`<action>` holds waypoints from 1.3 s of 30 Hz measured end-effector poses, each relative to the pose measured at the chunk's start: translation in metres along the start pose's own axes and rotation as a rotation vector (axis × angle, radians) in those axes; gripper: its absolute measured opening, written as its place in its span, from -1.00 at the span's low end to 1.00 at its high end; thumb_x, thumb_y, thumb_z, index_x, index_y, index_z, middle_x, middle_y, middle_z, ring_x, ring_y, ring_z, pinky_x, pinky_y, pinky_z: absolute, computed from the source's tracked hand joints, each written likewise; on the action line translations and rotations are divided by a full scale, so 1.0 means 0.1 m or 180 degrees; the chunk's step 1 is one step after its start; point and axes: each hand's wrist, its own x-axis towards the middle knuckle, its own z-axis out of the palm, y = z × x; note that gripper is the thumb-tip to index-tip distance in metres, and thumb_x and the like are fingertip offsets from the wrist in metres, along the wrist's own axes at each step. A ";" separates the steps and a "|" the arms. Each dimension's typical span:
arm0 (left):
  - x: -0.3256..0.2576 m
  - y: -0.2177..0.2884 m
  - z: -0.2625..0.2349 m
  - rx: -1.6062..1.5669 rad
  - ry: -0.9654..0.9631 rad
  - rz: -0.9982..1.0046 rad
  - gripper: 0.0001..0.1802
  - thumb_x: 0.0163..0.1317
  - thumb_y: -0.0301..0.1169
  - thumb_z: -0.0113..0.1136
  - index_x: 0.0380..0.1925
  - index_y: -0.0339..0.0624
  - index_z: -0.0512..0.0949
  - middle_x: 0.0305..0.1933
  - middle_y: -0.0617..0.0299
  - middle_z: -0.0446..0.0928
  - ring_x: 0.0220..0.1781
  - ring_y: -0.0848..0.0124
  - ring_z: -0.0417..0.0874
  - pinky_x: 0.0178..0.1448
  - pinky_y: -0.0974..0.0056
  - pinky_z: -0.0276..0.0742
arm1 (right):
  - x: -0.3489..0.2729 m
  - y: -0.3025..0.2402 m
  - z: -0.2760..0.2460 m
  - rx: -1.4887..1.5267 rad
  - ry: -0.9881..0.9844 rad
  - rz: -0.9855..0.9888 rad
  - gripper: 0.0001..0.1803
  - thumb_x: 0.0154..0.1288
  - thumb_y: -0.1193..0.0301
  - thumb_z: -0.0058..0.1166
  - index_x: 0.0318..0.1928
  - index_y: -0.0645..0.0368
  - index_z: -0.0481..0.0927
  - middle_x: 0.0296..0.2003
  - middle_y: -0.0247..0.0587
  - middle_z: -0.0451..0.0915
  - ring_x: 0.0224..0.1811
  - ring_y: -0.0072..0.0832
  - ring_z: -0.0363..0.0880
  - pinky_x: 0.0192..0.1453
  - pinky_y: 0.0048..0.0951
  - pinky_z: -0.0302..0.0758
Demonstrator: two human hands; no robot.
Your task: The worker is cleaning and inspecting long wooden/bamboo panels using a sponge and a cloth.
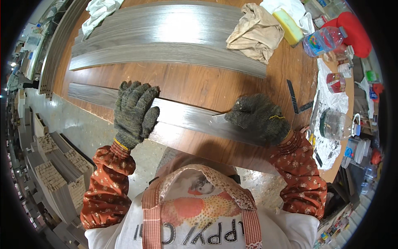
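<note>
A long grey wood-grain plank (pixel 182 114) lies across the near edge of a brown wooden table (pixel 195 85). My left hand (pixel 134 112), in a dark knitted glove, lies flat on the plank with fingers spread. My right hand (pixel 259 118), gloved the same, is closed over the plank's right part, pinching what looks like a clear film (pixel 217 118) at its surface. Further back lie several more grey planks (pixel 166 37) side by side.
A beige rag (pixel 255 33), a yellow sponge (pixel 288 25), a white cloth (pixel 97 14) and a plastic water bottle (pixel 323 40) sit at the table's back. Jars, a clear container (pixel 336 124) and white paper crowd the right edge. Stacked plank pieces (pixel 58 174) stand on the floor at left.
</note>
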 end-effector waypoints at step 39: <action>-0.05 -0.02 0.00 0.0099 -0.0166 0.0625 -0.32 0.16 -0.08 0.12 0.21 -0.26 0.33 0.17 -0.08 0.37 0.24 -0.07 0.33 0.44 -0.19 0.01 | -0.06 -1.60 0.87 -0.1695 0.1640 0.2956 -0.45 0.08 0.48 0.05 0.17 0.10 0.49 -0.25 -0.15 0.58 -0.36 -0.24 0.56 -0.33 -0.23 0.47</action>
